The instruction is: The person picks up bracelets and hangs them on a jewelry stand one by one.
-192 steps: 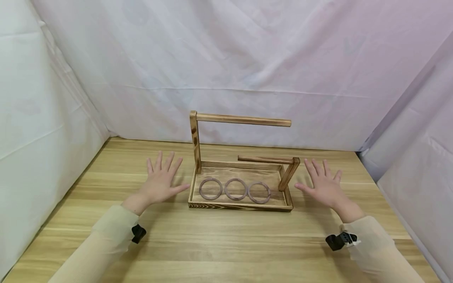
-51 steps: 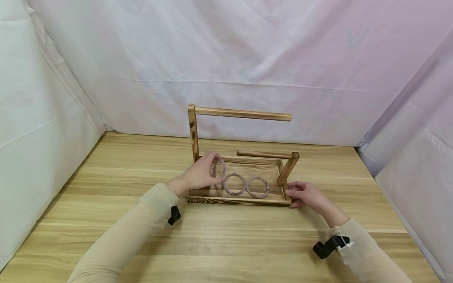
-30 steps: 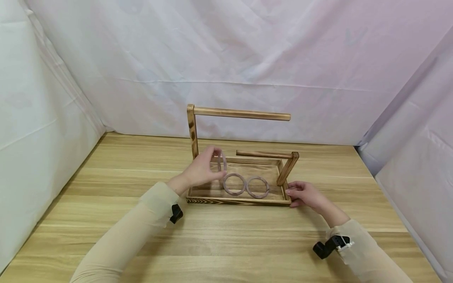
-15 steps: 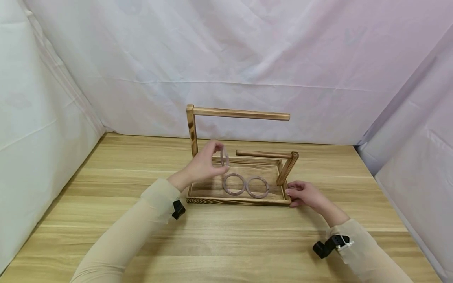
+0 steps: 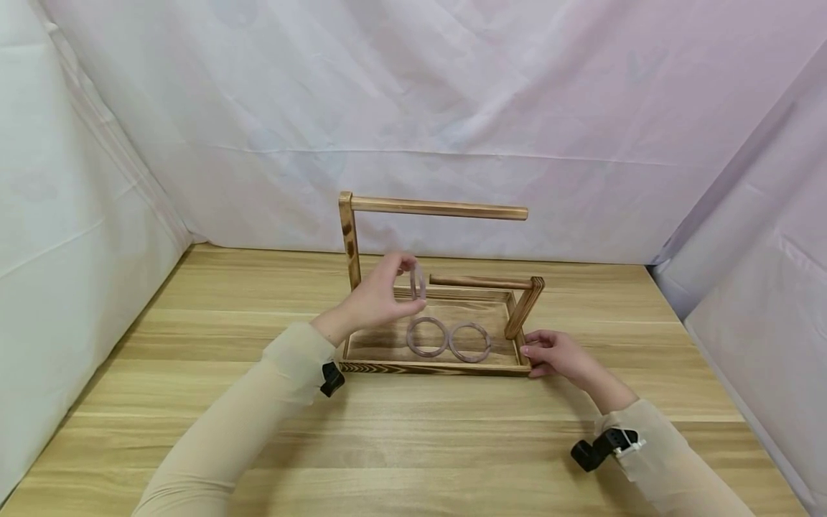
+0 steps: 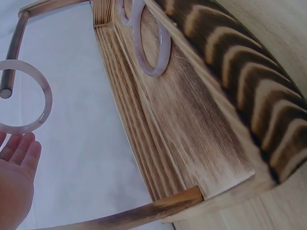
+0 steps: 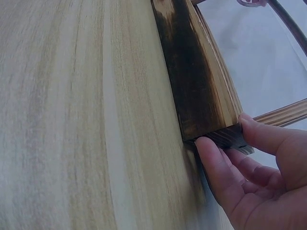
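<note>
My left hand pinches a pale purple bangle between thumb and fingers, upright above a wooden tray. The bangle is just left of the free end of the stand's lower bar. In the left wrist view, that bar's end shows inside the outline of the held bangle. Two more bangles, a left one and a right one, lie flat side by side in the tray. My right hand grips the tray's front right corner, thumb on the rim in the right wrist view.
A longer upper bar runs rightward from a tall post at the tray's left. The lower bar extends leftward from a short post at the right. White cloth hangs behind the wooden table.
From lying flat at the tray's left, the bangle was picked up by my left hand, turned upright, raised and carried right toward the lower bar's end. My right hand took hold of the tray corner.
</note>
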The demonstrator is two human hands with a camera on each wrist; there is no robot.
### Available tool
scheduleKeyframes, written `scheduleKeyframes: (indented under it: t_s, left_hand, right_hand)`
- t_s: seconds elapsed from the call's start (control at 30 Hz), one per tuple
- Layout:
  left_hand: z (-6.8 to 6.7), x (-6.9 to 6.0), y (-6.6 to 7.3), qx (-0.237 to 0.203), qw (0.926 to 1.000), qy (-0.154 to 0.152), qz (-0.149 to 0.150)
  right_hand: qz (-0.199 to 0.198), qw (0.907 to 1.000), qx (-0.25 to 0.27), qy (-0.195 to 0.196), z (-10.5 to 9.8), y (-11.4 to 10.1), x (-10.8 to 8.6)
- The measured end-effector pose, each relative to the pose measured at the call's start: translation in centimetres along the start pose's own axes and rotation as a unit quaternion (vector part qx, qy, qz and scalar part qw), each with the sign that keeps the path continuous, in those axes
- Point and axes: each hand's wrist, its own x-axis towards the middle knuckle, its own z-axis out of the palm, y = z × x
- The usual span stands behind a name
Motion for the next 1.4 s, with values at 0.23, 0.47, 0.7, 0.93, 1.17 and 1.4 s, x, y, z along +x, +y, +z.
scheduleKeyframes:
  t_s: [0.23,0.47,0.7,0.93,1.17,1.4]
  left_hand:
    - [0.1,0.3,0.6,0.004,0.9999,-0.005,-0.008]
    - [0.0,0.5,1.0,0.005,0.9999,-0.009,0.003]
    - [0.0,0.9,1.3,0.002,0.9998,-0.013,0.012]
    - [0.1,1.2,1.6,-0.001,0.9995,-0.016,0.027]
    - [0.2,1.8,2.1,0.003,0.9987,-0.017,0.047]
    - [0.4,2.5,2.6,0.014,0.9978,-0.024,0.060]
  right_hand:
    - [0.002,1.0000,0.000,0.004,0.0,0.1,0.1]
    - [0.001,1.0000,0.005,0.000,0.0,0.2,0.2]
    - [0.000,1.0000,0.007,0.000,0.1,0.2,0.2]
    - [0.002,1.0000,0.006,0.002,0.2,0.2,0.3]
    - [-0.002,1.0000,0.007,-0.001,0.2,0.2,0.2]
    - [-0.001,1.0000,0.002,0.003,0.1,0.2,0.2]
